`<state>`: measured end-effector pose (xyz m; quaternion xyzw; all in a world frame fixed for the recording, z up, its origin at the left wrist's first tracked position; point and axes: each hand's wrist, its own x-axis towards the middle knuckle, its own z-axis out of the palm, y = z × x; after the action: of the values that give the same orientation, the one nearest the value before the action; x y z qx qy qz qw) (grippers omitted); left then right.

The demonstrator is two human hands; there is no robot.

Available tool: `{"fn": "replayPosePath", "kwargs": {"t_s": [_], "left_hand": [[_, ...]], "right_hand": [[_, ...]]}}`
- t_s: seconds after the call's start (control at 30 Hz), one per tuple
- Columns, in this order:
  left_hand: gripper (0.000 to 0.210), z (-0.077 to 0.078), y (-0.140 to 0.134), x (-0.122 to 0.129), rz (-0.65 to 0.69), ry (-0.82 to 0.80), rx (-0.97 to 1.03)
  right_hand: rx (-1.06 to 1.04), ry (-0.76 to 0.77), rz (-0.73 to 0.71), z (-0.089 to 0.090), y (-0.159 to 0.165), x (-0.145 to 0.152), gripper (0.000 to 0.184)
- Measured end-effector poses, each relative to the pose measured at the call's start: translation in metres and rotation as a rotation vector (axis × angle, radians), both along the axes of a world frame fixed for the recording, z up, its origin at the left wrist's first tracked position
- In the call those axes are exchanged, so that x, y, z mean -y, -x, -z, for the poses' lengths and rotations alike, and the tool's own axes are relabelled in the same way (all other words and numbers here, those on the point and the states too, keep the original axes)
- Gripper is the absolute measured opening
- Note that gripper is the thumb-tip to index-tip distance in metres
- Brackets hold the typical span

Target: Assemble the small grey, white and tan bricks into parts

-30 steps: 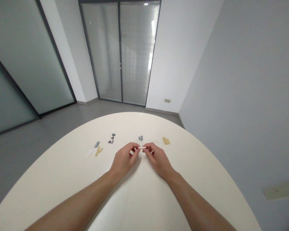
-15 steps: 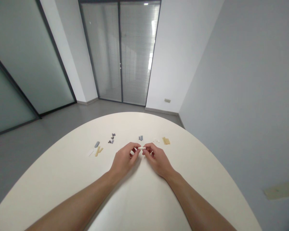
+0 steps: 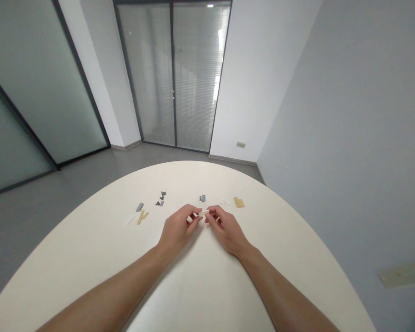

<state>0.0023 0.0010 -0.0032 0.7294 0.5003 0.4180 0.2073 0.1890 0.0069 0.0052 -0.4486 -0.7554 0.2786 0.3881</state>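
Observation:
Between my two hands, just above the table, is a small white building-brick piece [image 3: 204,213]. My left hand [image 3: 180,227] pinches its left end between thumb and fingers. At the other end, the thumb and fingers of my right hand [image 3: 227,229] are closed on it as well. Past the fingertips lies a small cluster of grey pieces [image 3: 202,198]. Some tiny white pieces [image 3: 224,202] rest beyond my right hand, with a group of tan pieces [image 3: 239,202] to their right.
On the left of the round white table [image 3: 90,258] lie a grey brick [image 3: 140,207], tan strips [image 3: 140,217] and white flat pieces [image 3: 130,218]. Several dark grey pieces [image 3: 162,198] sit a little farther back. Beyond the table stands a glass partition [image 3: 173,78].
The white piece has been tilted between my fingers, so more of its broad side shows. Both hands stay nearly in place.

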Motion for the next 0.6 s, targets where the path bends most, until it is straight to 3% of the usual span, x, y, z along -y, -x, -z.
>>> {"fn": "replayPosePath", "kwargs": {"t_s": [0.23, 0.6], "left_hand": [[0.018, -0.0065, -0.0014, 0.0029, -0.006, 0.029, 0.005], [0.023, -0.0043, -0.0015, 0.0009, -0.016, 0.048, -0.020]], "right_hand": [[0.001, -0.046, 0.014, 0.0026, -0.0001, -0.0022, 0.022], [0.015, -0.063, 0.027, 0.0064, -0.0022, -0.0045, 0.025]]}}
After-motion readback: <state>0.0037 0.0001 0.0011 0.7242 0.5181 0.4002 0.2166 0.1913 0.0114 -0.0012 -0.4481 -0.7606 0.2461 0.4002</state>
